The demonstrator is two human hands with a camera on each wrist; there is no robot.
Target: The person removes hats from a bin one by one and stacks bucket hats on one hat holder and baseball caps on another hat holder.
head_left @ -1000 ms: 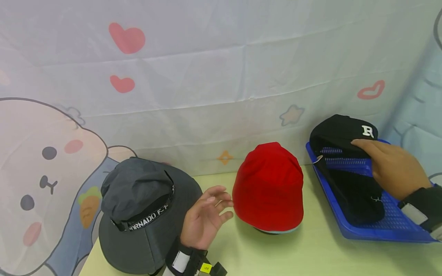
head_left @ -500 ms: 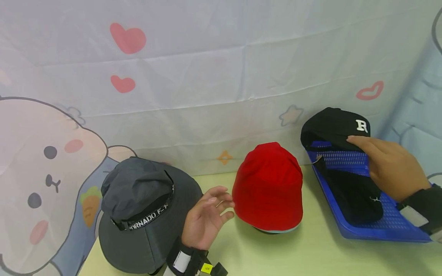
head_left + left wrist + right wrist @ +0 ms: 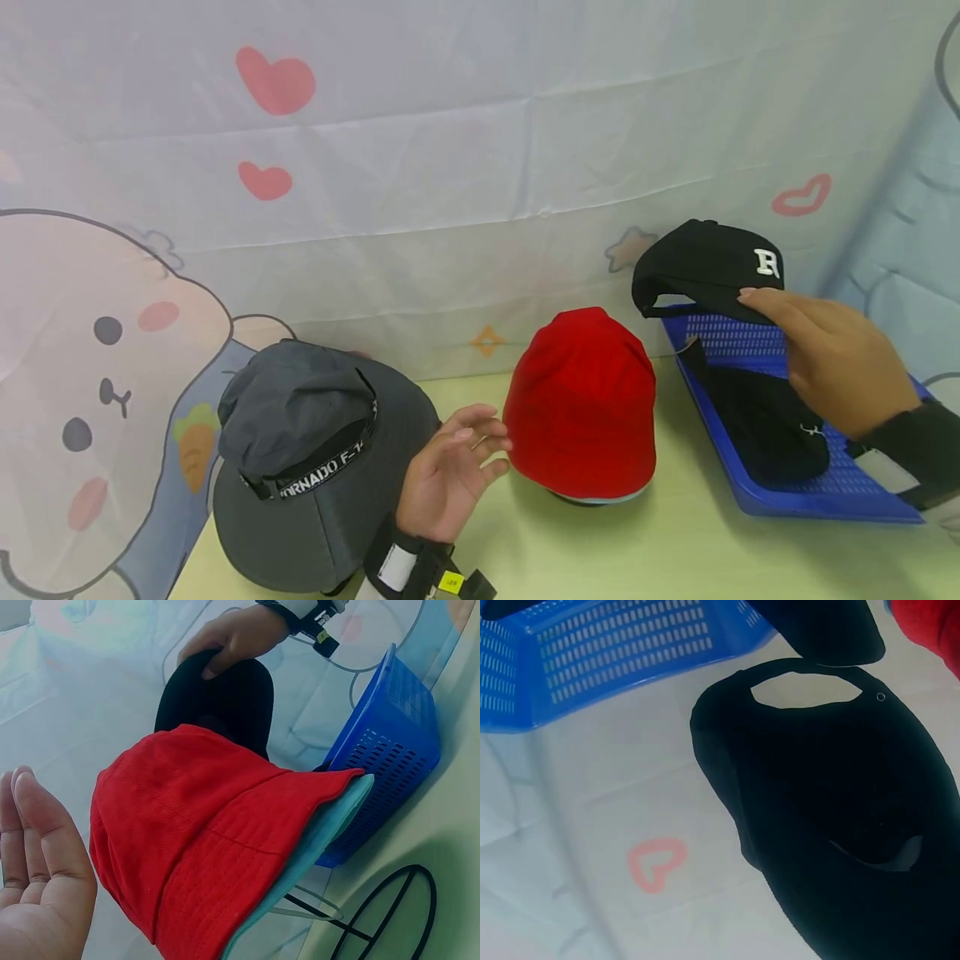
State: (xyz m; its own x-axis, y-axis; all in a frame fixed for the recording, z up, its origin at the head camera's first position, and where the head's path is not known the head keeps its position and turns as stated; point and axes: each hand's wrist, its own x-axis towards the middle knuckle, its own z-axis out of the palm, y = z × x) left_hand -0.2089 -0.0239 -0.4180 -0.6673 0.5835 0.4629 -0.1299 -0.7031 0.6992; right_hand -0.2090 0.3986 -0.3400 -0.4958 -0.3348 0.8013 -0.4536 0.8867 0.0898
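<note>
My right hand [image 3: 847, 358] pinches the brim of a black baseball cap [image 3: 705, 262] with a white R on its front. It holds the cap above the back of the blue basket [image 3: 780, 504]; the right wrist view shows the cap's dark inside and rear opening. A red bucket hat [image 3: 581, 400] with a light teal lining sits between my hands. Beneath it, the left wrist view shows a black wire stand [image 3: 433, 900]. Close beside the red hat my left hand [image 3: 453, 475] is held palm up, fingers loosely bent and holding nothing.
A black fabric item [image 3: 772, 425] with a cord lies in the basket. At the left stands a wide-brimmed grey hat [image 3: 300, 417] with a lettered strap. Behind the pale green table [image 3: 525, 558] hangs a printed cloth [image 3: 420, 108].
My right hand has raised the black cap and moved it left, up off the basket's back end. The basket has shifted slightly left. My left hand, the red hat and the grey hat stay put.
</note>
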